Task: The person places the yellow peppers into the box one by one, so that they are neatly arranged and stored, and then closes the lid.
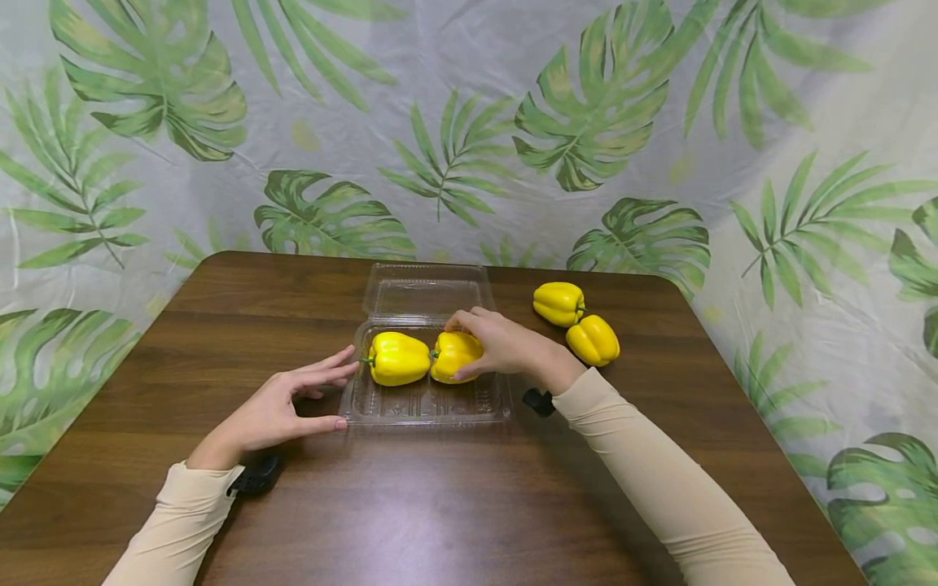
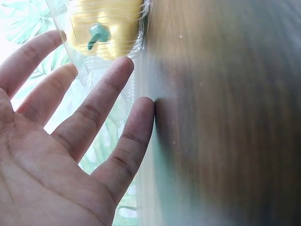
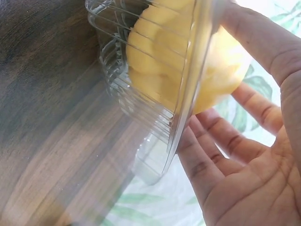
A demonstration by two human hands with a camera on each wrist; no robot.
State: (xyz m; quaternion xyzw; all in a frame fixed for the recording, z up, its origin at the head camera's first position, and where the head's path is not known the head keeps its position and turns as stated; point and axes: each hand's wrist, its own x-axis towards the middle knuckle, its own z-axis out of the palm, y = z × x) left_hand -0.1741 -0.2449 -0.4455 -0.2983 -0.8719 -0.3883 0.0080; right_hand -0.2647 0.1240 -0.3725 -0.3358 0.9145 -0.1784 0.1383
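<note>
Two yellow peppers lie left-to-right in clear container; stems point left.

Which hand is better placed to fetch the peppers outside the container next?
Probably the right hand, once free of its pepper: the loose peppers lie on its side; the left hand is farther.

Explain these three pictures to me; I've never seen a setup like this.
There is no machine, just a person's two bare hands. The wide picture comes from a camera worn on the head; the two close-ups come from one on each wrist. On the wood-grain table sits an open clear plastic clamshell container. Inside are a yellow bell pepper and a second pepper, which the right hand grips. The left hand is at the container's left edge. Two loose peppers lie to the right.
</note>
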